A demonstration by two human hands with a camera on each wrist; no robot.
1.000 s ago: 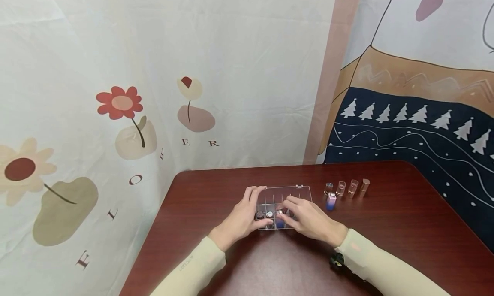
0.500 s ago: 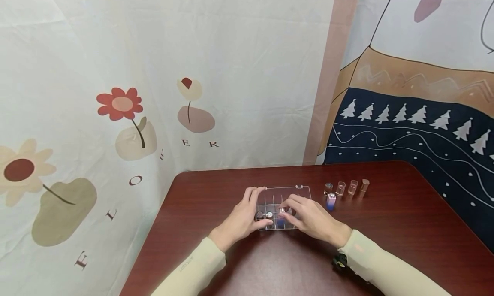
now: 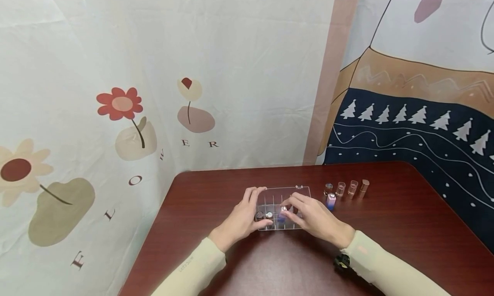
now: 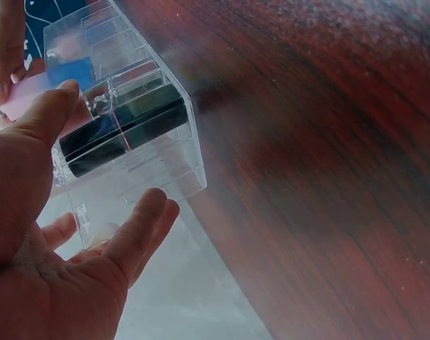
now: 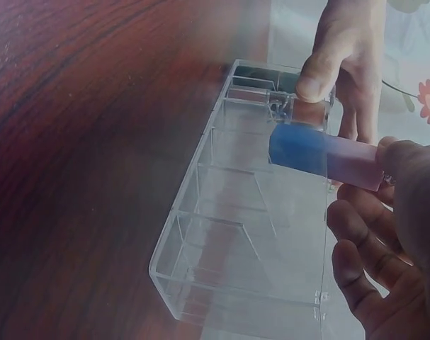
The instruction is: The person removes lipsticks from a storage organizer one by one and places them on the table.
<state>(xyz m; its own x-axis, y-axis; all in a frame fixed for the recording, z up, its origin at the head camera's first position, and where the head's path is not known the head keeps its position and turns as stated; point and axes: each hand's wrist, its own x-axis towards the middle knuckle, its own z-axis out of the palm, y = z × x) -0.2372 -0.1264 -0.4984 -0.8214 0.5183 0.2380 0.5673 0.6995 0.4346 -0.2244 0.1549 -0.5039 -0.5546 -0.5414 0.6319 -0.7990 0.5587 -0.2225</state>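
A clear compartment box (image 5: 232, 177) stands on the table. My left hand (image 3: 239, 216) holds its left end, thumb along the near side and fingers at the far side. With thumb and fingertips my right hand (image 3: 313, 216) pinches the pink end of a pink-and-blue lipstick tube (image 5: 328, 152). The tube's blue end is within the box's outline, while the pink end sticks out past its open top. A dark tube (image 4: 122, 131) lies in the end compartment near my left thumb. Beside it a clear-ended tube with a round silvery top (image 3: 269, 215) occupies another compartment.
Right of the box another pink-and-blue tube (image 3: 331, 201) stands upright. Behind it are a short clear tube (image 3: 328, 188), two clear pinkish tubes (image 3: 341, 188) and a gold-brown tube (image 3: 364, 185). The reddish wooden table (image 3: 216, 188) meets printed curtains (image 3: 247, 73) at the back.
My right hand has shifted slightly right and up with the pink-and-blue lipstick tube in its fingers. The left hand and the box hold their place.
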